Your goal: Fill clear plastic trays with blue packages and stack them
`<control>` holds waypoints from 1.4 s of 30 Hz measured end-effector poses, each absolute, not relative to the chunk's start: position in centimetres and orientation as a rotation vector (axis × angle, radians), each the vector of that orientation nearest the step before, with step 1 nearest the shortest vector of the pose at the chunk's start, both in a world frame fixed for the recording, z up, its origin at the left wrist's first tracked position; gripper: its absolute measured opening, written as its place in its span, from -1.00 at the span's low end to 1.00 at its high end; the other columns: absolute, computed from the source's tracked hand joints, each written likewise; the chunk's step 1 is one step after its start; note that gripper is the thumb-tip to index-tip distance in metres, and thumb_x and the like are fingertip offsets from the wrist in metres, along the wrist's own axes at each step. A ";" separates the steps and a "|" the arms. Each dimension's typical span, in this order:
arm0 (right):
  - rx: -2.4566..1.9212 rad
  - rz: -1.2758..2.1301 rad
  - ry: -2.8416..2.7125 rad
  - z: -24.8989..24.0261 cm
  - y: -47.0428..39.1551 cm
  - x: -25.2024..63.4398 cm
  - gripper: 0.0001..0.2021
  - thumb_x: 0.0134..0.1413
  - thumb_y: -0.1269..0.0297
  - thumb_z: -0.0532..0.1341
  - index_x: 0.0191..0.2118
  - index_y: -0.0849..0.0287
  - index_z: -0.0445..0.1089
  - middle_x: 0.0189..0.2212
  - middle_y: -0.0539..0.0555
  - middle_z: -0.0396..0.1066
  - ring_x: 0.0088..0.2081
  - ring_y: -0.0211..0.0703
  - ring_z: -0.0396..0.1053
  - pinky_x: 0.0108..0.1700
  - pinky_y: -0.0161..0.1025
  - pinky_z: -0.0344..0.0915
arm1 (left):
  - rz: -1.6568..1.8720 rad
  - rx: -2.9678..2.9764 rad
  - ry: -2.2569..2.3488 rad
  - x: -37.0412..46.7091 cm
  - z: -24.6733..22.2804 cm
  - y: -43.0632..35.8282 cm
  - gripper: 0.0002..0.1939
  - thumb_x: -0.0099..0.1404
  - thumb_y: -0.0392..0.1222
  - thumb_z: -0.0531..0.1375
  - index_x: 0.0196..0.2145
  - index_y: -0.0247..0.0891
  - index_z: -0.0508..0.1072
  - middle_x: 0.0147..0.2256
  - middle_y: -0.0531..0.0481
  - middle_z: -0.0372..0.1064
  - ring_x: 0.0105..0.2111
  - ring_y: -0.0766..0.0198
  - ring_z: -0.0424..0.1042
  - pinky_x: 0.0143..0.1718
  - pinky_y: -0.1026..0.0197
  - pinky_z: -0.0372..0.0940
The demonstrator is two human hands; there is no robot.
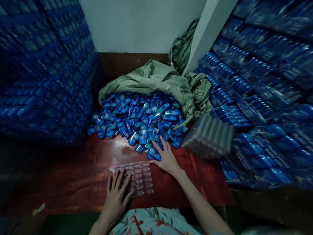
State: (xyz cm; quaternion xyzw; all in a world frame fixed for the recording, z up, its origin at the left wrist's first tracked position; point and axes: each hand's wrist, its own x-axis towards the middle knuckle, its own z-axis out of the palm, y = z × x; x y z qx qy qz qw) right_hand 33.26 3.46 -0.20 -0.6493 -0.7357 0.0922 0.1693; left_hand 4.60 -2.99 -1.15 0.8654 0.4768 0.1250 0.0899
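Observation:
A clear plastic tray (pixel 142 178) with rows of moulded cups lies on the red-brown tabletop. My left hand (pixel 118 191) rests flat over its left part, fingers spread. Behind the tray is a heap of small blue packs (pixel 142 120), shiny and labelled, perhaps little bottles. At the heap's near edge my right hand (pixel 166 159) reaches in with fingers apart. A single blue pack (pixel 154 154) sits between its thumb and forefinger; a firm grip on it does not show.
A grey-green sack (pixel 152 75) drapes over the heap's back. Stacked clear trays (pixel 209 136) stand at right. Tall stacks of blue-filled packages rise on the left (pixel 35 70) and right (pixel 269 84). A yellowish scrap (pixel 38 209) lies near the table's front edge.

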 end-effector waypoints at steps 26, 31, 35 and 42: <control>-1.814 0.343 -2.326 5.8 10.1 27.1 -0.64 0.20 0.34 0.05 0.11 0.11 0.30 -0.04 0.16 0.32 -0.02 -0.03 0.24 -0.02 -0.16 0.22 | 0.674 1.994 1.884 3.9 -0.9 9.4 -0.53 0.15 0.02 0.25 -0.06 -0.32 0.37 -0.17 -0.17 0.24 -0.17 0.05 0.28 -0.11 0.01 0.25; -1.659 0.464 -2.614 5.9 12.1 27.0 -0.41 0.06 0.47 0.15 0.23 0.08 0.10 0.13 0.18 0.08 0.06 -0.01 0.15 -0.01 -0.15 0.18 | 0.720 2.224 1.628 2.9 -1.5 9.1 -0.63 0.26 -0.11 0.16 0.01 -0.23 0.33 -0.10 -0.16 0.24 -0.15 0.11 0.27 -0.11 0.05 0.25; -1.610 0.465 -2.752 5.8 13.2 27.8 -0.35 0.00 0.60 0.06 0.23 0.03 0.08 0.17 0.13 0.06 0.04 -0.05 0.16 -0.03 -0.16 0.17 | 0.660 2.395 1.431 1.0 -1.1 8.5 -0.64 0.34 -0.05 0.05 0.03 -0.24 0.31 -0.15 -0.17 0.26 -0.18 0.14 0.30 -0.16 0.09 0.28; -1.537 0.200 -2.709 5.0 13.8 27.3 -0.60 0.16 0.53 -0.04 0.07 0.14 0.27 -0.03 0.19 0.29 0.00 0.01 0.21 -0.04 -0.09 0.15 | 0.576 2.506 1.513 -0.1 -0.7 6.4 -0.63 0.40 -0.06 -0.08 0.03 -0.29 0.27 -0.14 -0.20 0.25 -0.18 0.14 0.29 -0.15 0.10 0.25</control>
